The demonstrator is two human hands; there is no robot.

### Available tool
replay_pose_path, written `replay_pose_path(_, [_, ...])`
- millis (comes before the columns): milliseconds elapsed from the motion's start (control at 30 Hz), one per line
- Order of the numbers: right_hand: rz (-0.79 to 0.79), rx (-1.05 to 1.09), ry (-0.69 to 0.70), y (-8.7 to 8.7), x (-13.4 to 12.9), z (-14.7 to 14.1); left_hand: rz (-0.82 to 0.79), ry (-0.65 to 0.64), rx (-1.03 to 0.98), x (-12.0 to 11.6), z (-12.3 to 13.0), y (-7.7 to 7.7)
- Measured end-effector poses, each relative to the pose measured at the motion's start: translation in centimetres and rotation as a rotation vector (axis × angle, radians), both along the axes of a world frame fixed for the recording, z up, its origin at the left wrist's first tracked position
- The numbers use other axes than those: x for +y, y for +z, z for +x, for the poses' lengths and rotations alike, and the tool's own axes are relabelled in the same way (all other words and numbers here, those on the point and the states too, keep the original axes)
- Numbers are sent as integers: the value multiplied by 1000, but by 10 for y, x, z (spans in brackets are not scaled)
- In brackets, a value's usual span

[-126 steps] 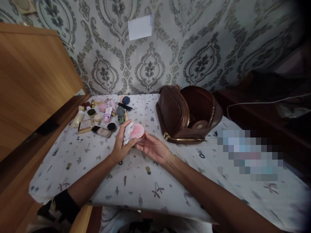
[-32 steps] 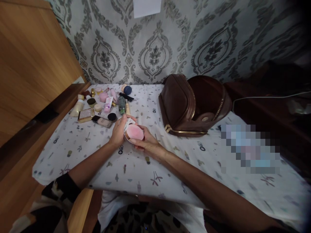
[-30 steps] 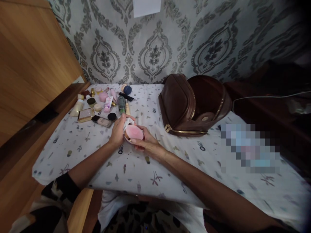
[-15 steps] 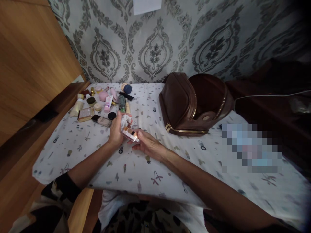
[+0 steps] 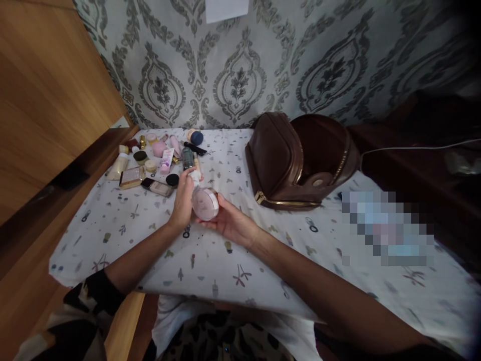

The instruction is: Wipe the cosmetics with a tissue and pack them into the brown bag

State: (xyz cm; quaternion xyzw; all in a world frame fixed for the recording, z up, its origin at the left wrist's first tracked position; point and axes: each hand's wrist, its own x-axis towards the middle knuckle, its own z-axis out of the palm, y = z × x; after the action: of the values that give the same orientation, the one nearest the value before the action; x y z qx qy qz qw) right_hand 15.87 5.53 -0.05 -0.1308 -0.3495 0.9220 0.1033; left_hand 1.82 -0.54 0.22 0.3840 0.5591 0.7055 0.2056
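Note:
My right hand (image 5: 235,223) grips a round pinkish powder compact (image 5: 205,204) by its edge, with the flat face tilted up toward me. Close against its left side, my left hand (image 5: 183,198) is closed on a crumpled white wipe (image 5: 196,176), which partly shows above the compact. Whether the wipe touches the compact I cannot tell. Both hands are over the patterned cloth, just in front of a dark green bottle (image 5: 188,158) and a flat black round lid (image 5: 172,179). A foundation bottle with a black cap (image 5: 158,187) lies left of my left hand.
Several cosmetics lie at the back left, among them a glittery compact (image 5: 132,177), a pink tube (image 5: 167,161) and a navy-capped jar (image 5: 195,137). An unzipped brown leather bag (image 5: 272,160) stands at the back right. A blurred-out item (image 5: 387,228) lies beyond it.
The compact has turned in my right hand, from its shiny edge facing me to its round face showing. My left hand has shifted slightly right and up with the wipe.

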Motion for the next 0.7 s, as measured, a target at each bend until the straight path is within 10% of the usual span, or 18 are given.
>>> replay_pose_path(700, [-190,22,-92,-2,5,0,68,61,700,-5,-5,8])
